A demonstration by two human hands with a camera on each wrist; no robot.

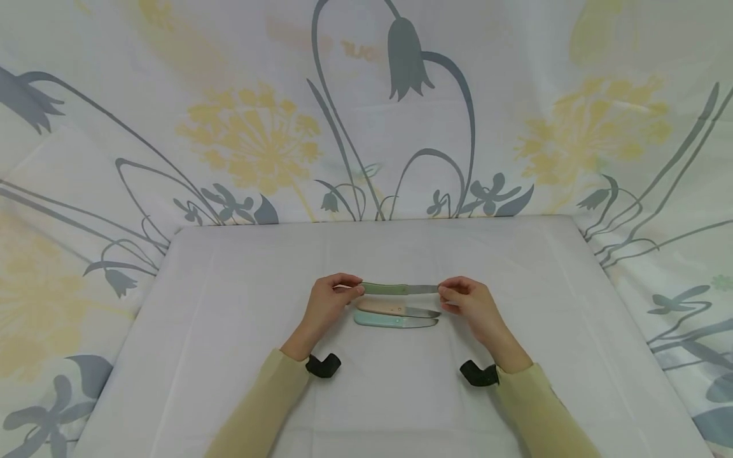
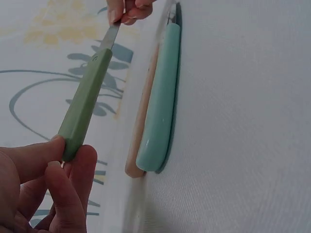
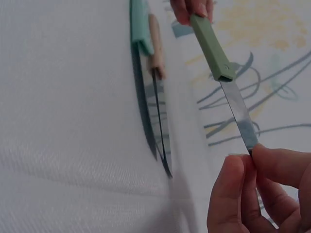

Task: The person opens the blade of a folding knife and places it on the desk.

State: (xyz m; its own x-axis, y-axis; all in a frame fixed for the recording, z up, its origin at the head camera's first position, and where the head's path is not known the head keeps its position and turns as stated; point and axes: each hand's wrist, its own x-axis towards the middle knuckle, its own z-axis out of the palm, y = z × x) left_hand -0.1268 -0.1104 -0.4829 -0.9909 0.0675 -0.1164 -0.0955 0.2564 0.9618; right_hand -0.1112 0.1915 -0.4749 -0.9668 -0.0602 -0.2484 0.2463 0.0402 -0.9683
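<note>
Both hands hold a green-handled knife [image 1: 385,289] level between them, its blade pointing right. The left hand [image 1: 332,302] pinches the butt of the green handle [image 2: 86,99] between thumb and fingers. At the other end, the right hand [image 1: 471,310] pinches the blade [image 3: 239,114] by its tip, which the fingers hide. Two more knives lie side by side on the table, nearer the wearer: one with a beige handle [image 1: 380,308], one with a turquoise handle [image 2: 161,102]. Their blades also point right.
A white cloth covers the table [image 1: 378,394]. Behind it and along both sides hangs a curtain [image 1: 366,127] printed with grey and yellow flowers. Black wrist devices [image 1: 324,366] sit at the cuffs of both pale yellow sleeves [image 1: 258,407].
</note>
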